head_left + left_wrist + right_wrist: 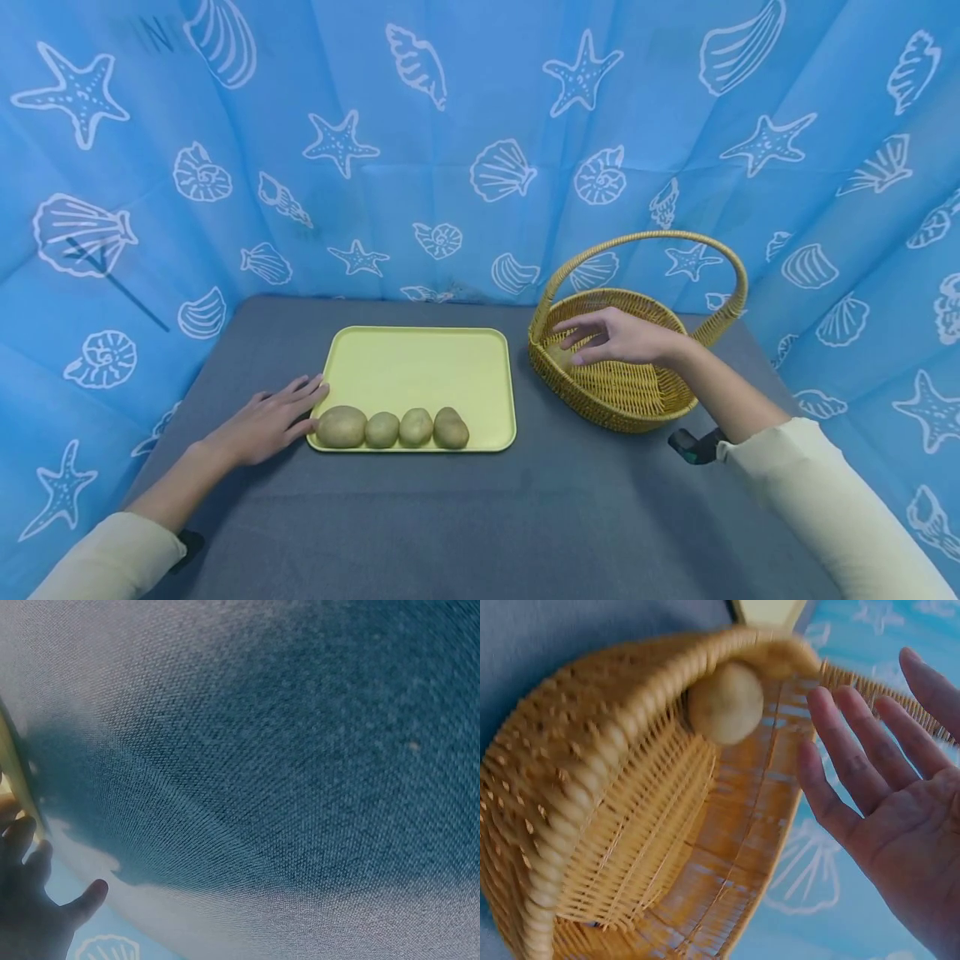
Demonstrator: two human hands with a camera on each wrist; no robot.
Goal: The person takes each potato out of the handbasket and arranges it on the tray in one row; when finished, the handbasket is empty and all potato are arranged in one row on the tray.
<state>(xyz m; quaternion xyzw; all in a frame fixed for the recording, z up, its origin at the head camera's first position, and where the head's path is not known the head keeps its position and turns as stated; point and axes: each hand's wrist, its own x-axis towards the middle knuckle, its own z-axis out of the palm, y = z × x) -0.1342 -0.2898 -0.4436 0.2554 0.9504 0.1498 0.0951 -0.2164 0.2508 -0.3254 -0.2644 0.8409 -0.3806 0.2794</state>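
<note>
My left hand (273, 421) lies at the left rim of a yellow tray (420, 367), fingers outstretched over the edge, thumb close to the largest potato. Along the tray's near side several potatoes (416, 427) sit in a row; the leftmost potato (342, 427) is the biggest. My right hand (626, 336) hovers over a wicker basket (600, 410), fingers relaxed and holding nothing. Inside the basket, against its left wall, rests one potato (726, 703), partly hidden by the wicker in the head view. The right wrist view has the palm (907, 825) beside the basket's rim.
A tall arched handle (645, 236) rises over the basket. Dark grey cloth (480, 525) covers the table. Behind and at both sides hangs a blue curtain (450, 100) with white shells and starfish. A dark wrist device (696, 447) shows below the right forearm.
</note>
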